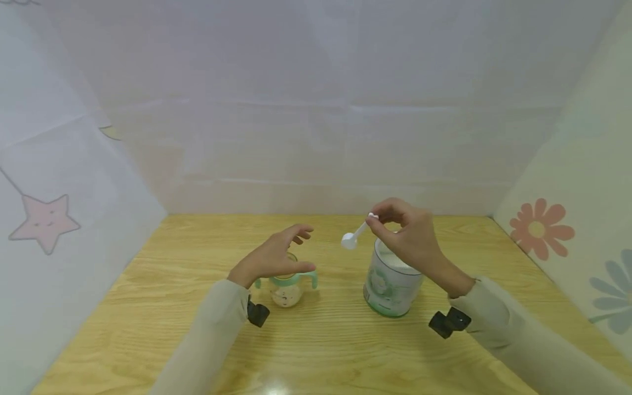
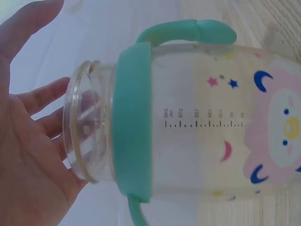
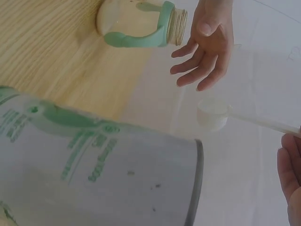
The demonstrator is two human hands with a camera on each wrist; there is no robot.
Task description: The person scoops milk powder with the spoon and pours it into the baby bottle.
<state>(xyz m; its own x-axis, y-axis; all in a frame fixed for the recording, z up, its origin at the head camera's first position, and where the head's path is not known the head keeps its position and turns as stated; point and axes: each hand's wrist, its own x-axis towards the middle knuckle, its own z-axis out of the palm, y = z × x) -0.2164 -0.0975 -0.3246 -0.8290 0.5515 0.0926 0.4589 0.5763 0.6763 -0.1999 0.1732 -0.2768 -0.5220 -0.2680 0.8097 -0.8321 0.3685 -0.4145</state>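
Head view: right hand (image 1: 412,236) pinches scoop (image 1: 356,235) above can (image 1: 392,285) — left hand (image 1: 276,255) hovers, fingers spread, over bottle (image 1: 287,289).

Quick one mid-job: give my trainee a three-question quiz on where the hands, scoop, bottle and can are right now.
1. True or false: the right hand pinches the white scoop by its handle.
2. The left hand is: A) gripping the bottle; B) open above its mouth; C) flat on the table.
3. Fill in: the scoop's bowl is in the air between the bottle and the ___.

Key: 1 true; 2 B; 3 can.
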